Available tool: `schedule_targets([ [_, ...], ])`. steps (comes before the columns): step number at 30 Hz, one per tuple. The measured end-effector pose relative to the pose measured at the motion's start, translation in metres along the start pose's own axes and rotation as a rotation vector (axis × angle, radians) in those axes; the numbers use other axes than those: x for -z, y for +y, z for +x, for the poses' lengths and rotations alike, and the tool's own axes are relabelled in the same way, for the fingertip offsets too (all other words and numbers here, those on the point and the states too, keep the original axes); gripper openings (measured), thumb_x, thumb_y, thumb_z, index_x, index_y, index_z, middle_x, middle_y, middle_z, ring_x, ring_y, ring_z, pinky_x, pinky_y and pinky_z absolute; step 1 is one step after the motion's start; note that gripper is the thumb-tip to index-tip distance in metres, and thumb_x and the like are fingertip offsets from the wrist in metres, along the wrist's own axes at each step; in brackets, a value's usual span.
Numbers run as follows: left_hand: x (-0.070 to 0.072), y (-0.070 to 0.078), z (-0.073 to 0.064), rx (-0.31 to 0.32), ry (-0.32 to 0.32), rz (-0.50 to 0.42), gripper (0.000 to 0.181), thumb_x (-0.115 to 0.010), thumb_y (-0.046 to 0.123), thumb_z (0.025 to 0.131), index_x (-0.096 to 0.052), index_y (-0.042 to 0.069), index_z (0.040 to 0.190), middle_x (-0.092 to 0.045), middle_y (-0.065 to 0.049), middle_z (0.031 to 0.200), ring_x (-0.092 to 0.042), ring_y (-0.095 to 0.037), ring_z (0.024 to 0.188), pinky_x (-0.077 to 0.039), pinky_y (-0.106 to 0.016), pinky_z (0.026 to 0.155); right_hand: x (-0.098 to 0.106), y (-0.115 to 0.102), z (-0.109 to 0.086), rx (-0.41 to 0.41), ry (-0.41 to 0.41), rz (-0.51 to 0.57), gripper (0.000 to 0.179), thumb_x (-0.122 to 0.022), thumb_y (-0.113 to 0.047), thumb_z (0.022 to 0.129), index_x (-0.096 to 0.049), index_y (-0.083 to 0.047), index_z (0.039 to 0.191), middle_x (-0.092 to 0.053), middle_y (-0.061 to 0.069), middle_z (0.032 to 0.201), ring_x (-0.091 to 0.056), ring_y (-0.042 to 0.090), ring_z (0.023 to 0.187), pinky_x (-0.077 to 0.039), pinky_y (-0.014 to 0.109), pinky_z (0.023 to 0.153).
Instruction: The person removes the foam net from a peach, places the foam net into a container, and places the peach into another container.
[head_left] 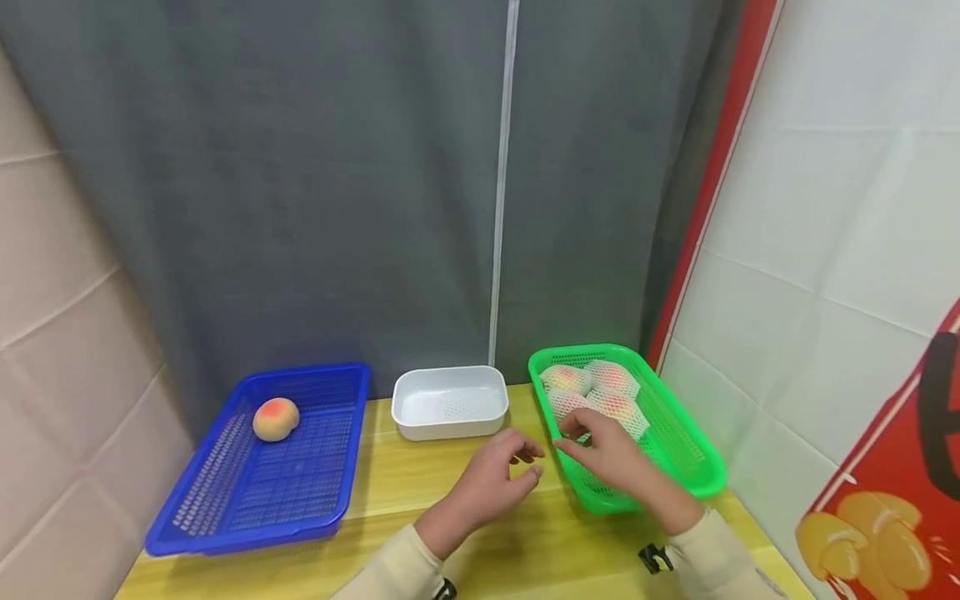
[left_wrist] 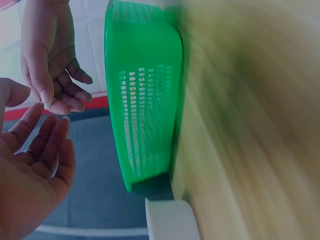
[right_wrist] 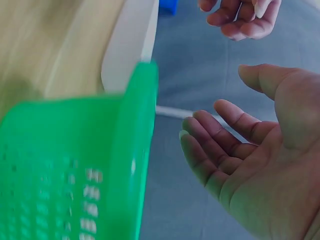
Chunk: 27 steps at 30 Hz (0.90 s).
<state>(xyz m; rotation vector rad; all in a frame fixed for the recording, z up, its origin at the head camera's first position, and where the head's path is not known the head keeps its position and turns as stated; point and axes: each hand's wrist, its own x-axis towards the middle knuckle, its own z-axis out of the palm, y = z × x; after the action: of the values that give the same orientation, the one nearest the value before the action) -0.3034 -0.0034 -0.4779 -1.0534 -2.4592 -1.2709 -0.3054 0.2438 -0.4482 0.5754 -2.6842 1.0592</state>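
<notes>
My left hand (head_left: 498, 477) hovers over the table in front of the white tray, its fingers loosely bent with nothing in them. Above the near left rim of the green basket (head_left: 693, 454) is my right hand (head_left: 606, 450), also holding nothing, fingers relaxed. Several peaches in white foam nets (head_left: 611, 379) lie together at the back of that basket; the right hand partly covers the nearest ones. In the left wrist view both palms face each other, with the left fingers (left_wrist: 42, 145) near the right hand's fingertips.
A blue basket (head_left: 288, 492) at the left holds one bare peach (head_left: 275, 419). The white tray (head_left: 450, 429) stands between the baskets at the back of the wooden table (head_left: 390, 492). A grey curtain (head_left: 300, 183) hangs behind, and a white wall panel (head_left: 787, 333) borders the right side.
</notes>
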Motion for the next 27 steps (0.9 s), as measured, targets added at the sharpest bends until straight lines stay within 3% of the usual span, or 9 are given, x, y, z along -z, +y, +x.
schedule_targets([
  [8, -0.024, 0.009, 0.027, -0.184, -0.05, 0.156, 0.018, -0.074, 0.017, 0.102, -0.074, 0.015, 0.12, -0.07, 0.003, 0.117, -0.067, -0.01, 0.108, -0.056, -0.025, 0.096, 0.025, 0.013, -0.004, -0.062, 0.05, 0.028, 0.022, -0.078, -0.022, 0.106, -0.072, -0.004, 0.117, -0.072, -0.001, 0.109, -0.069, 0.018, 0.103, -0.062, 0.039, 0.089],
  [15, -0.046, 0.011, 0.044, -0.35, -0.11, 0.407, 0.022, -0.074, 0.024, 0.102, -0.074, 0.016, 0.122, -0.07, 0.005, 0.118, -0.067, -0.01, 0.109, -0.055, -0.024, 0.098, 0.034, 0.02, -0.008, -0.081, 0.076, 0.017, 0.022, -0.077, -0.02, 0.106, -0.071, -0.002, 0.116, -0.072, 0.001, 0.108, -0.071, 0.022, 0.104, -0.062, 0.039, 0.089],
  [21, -0.067, 0.006, 0.053, -0.386, -0.171, 0.54, 0.027, -0.072, 0.031, 0.105, -0.073, 0.016, 0.128, -0.07, 0.005, 0.122, -0.067, -0.011, 0.113, -0.054, -0.026, 0.101, 0.041, 0.027, -0.01, -0.132, 0.084, 0.013, 0.026, -0.076, -0.022, 0.107, -0.07, 0.0, 0.12, -0.072, 0.006, 0.113, -0.071, 0.027, 0.107, -0.062, 0.045, 0.09],
  [27, -0.083, -0.001, 0.054, -0.359, -0.237, 0.643, 0.045, -0.059, 0.044, 0.112, -0.067, 0.015, 0.145, -0.068, -0.001, 0.145, -0.061, -0.017, 0.139, -0.048, -0.035, 0.118, 0.045, 0.03, -0.011, -0.158, 0.076, -0.004, 0.026, -0.076, -0.024, 0.107, -0.07, -0.003, 0.121, -0.073, 0.006, 0.116, -0.072, 0.027, 0.108, -0.061, 0.047, 0.092],
])
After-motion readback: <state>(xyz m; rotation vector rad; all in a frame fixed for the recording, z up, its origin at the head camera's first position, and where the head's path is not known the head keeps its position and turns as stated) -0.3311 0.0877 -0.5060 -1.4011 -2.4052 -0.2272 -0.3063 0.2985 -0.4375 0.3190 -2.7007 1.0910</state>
